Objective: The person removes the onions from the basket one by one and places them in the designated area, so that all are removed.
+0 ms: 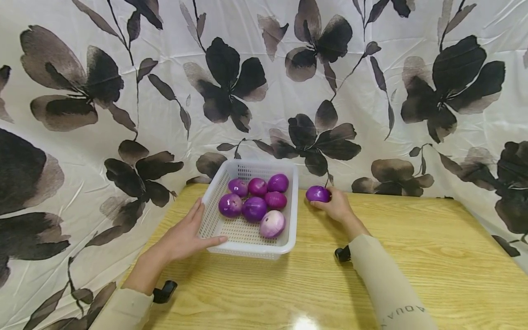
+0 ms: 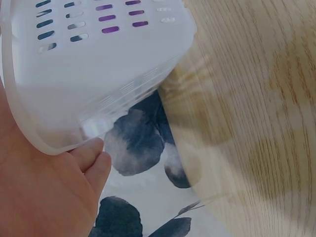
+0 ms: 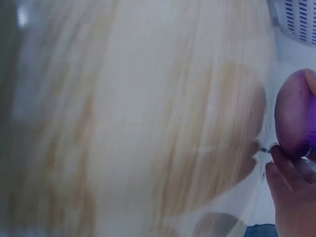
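Note:
A white plastic basket holds several peeled purple onions, with one paler onion at its front right. My left hand grips the basket's front left corner, its thumb across the front rim and its fingers along the left side. In the left wrist view those fingers reach beneath the rim. Right of the basket, toward the back of the table, my right hand holds a purple onion between thumb and fingers. The right wrist view shows that onion partly cut off at the edge.
The yellow wood-grain table extends to the right of the basket and toward me. A white cloth with dark flowers hangs behind it and down along its left side. Black wrist devices sit below both wrists.

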A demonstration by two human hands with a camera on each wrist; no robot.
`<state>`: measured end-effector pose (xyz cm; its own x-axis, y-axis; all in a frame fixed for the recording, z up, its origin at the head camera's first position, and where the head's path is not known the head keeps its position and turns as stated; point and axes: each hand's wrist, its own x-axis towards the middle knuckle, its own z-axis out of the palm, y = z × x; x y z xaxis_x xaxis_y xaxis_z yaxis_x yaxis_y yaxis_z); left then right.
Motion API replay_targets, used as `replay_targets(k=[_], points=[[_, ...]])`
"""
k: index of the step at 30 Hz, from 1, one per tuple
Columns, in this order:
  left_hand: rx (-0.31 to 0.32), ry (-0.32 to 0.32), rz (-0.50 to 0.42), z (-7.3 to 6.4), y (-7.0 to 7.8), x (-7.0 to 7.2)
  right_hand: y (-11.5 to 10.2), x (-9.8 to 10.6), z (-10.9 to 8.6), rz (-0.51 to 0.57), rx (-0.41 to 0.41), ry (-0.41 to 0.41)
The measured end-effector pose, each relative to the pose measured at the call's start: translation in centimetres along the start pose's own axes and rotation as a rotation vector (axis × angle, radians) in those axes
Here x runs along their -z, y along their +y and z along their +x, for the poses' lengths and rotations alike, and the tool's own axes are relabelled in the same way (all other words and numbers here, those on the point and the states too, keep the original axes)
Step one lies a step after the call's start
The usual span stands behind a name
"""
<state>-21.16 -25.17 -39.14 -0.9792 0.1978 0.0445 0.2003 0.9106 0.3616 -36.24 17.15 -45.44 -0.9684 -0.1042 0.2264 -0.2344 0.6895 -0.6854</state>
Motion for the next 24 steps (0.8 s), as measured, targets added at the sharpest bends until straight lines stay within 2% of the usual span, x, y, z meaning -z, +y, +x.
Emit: replay_targets(k=[15,24], points=[[0.000,0.000,-0.003,-0.07,0.13,0.17,-0.28,-0.17,0.25,-0.014,0.016,-0.058],[-0.001,-0.003,-0.002,-0.13,0.27,0.21,-0.31,0.01,0.32,-0.005,-0.023,-0.081]])
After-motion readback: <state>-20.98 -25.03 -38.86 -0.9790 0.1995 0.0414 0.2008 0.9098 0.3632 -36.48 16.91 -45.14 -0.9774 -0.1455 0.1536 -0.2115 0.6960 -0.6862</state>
